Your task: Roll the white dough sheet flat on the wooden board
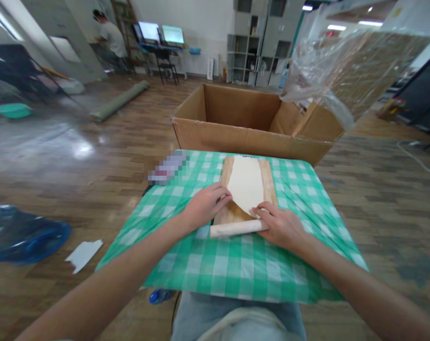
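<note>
A pale flat sheet of dough (246, 177) lies along a wooden board (269, 182), its near end narrowing towards me. My left hand (208, 203) is closed in a pinch at the sheet's left edge. At the near right corner of the dough are the fingertips of my right hand (279, 222), bent and pinching its edge. A wooden rolling pin (236, 228) rests across the near end of the board, its right end against my right thumb and partly hidden by that hand. Under the near edge of the sheet, bare wood shows.
A green checked cloth (215, 265) covers the table; a pixelated item (168, 168) sits at its far left corner. Beyond stands a large cardboard box (243, 130) with plastic wrap (317, 71). Left on the floor are a blue plastic bag (22, 234) and torn paper (84, 255). A person (111, 40) sits far back.
</note>
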Motion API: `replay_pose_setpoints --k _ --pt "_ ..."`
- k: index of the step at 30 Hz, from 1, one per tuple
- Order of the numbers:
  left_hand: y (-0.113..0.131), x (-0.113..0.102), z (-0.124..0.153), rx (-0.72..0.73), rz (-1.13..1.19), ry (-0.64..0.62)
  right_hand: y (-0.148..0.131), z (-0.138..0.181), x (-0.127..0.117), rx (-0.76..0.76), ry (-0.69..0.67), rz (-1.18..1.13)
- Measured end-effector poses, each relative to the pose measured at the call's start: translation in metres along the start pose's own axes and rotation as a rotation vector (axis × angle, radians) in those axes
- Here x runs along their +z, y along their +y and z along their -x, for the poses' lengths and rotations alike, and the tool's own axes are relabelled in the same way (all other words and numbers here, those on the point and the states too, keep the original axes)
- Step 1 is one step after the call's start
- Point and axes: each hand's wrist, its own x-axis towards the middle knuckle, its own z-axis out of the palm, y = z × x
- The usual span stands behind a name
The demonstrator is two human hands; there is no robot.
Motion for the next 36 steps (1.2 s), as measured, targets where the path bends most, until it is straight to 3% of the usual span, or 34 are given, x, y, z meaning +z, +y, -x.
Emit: replay_pose_setpoints --k 4,8,14,23,31,36 --pt "0.004 -0.001 -0.010 -0.052 0.063 -0.007 -0.001 -0.001 0.005 0.007 0.063 0.079" --pt "-0.002 0.003 -0.001 -0.052 0.156 -0.019 0.004 0.001 0.008 0.001 0.082 0.076" --pt "-0.014 0.007 0.013 0.133 0.056 0.018 0.007 0.002 0.002 -0.096 0.157 0.057" --pt "-0.007 0.016 0.024 0.326 -0.193 0.098 0.005 0.007 -0.004 -0.229 0.291 0.140" --pt "-0.005 0.019 0.005 0.310 -0.342 0.140 0.010 0.005 0.001 -0.159 0.297 0.084" --pt "-0.012 0.011 -0.005 0.371 -0.323 0.113 0.016 -0.003 -0.003 -0.085 0.273 0.009"
